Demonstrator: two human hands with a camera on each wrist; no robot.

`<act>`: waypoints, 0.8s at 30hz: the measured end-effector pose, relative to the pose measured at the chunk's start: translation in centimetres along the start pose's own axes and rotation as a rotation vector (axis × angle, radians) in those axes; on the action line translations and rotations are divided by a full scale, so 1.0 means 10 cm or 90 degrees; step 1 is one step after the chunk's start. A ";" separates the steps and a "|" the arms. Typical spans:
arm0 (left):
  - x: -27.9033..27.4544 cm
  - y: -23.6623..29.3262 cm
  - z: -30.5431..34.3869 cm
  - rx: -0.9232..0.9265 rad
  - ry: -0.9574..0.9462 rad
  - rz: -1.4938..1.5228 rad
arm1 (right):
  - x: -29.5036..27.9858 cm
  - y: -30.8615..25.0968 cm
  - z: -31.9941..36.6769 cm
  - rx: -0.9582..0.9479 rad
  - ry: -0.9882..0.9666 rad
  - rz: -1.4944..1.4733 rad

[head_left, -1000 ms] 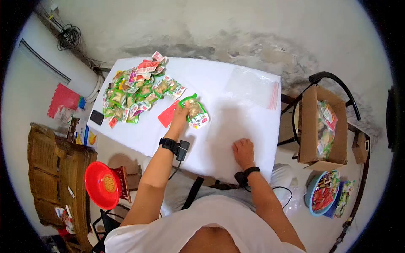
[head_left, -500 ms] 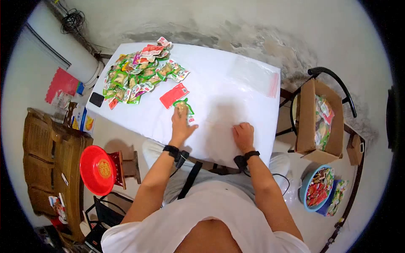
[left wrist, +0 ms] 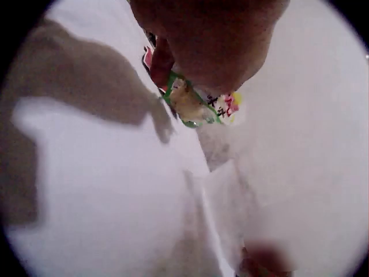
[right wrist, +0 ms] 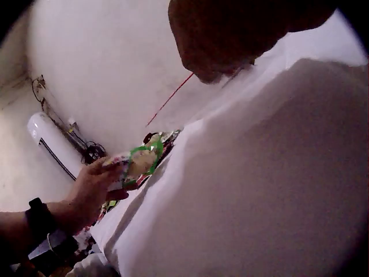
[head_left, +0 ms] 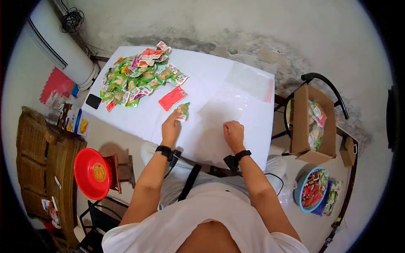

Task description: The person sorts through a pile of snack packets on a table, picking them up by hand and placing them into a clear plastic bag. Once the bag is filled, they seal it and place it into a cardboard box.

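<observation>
My left hand (head_left: 170, 127) grips a small snack packet (head_left: 183, 111) with green edges and a clear window showing pale food. The left wrist view has this packet (left wrist: 189, 104) just below the fingers, raised near the table's front. A flat red packet (head_left: 172, 98) lies just beyond it. At the right of the table my right hand (head_left: 234, 134) has its fingers curled, pinching thin clear plastic, a bag (head_left: 238, 100) whose glints spread beyond the knuckles. In the right wrist view a thin red line runs down from the fingertips of this hand (right wrist: 230, 40).
A heap of similar snack packets (head_left: 130, 82) covers the table's far left, beside a black phone (head_left: 93, 101). A flat clear bag with a red strip (head_left: 269, 90) lies far right. Around stand a cardboard box (head_left: 300, 122), a blue basin (head_left: 298, 189) and a red basin (head_left: 90, 185).
The left hand has drawn the packet from beside the red packet toward the body. The right hand has shifted slightly away from the body, fingers now curled, and plastic glints show beyond it.
</observation>
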State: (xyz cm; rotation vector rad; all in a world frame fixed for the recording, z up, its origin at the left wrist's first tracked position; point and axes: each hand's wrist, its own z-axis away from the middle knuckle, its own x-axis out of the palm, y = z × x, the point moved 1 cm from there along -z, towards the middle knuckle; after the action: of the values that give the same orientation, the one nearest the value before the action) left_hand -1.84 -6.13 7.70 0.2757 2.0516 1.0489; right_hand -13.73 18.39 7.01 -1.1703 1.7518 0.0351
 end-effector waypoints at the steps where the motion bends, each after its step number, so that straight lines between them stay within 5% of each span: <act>1: -0.03 0.06 0.05 0.003 -0.002 0.004 | -0.02 -0.01 -0.01 0.002 0.005 -0.005; 7: -0.06 0.62 0.66 0.061 -0.037 0.232 | -0.12 -0.06 -0.02 0.021 -0.017 -0.011; 14: 0.37 0.70 0.81 -0.036 -0.132 0.249 | -0.10 0.00 0.02 0.040 0.034 -0.063; 16: 0.43 0.72 0.78 -0.003 -0.038 0.280 | -0.12 0.01 0.02 0.051 0.035 -0.075; 24: 0.35 0.85 0.58 0.162 -0.003 0.157 | -0.11 -0.03 0.04 0.084 0.015 -0.118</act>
State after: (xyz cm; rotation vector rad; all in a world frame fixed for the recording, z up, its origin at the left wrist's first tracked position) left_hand -1.16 4.47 10.25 0.6760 2.1864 0.9258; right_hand -13.14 19.14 7.71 -1.2348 1.6335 -0.2024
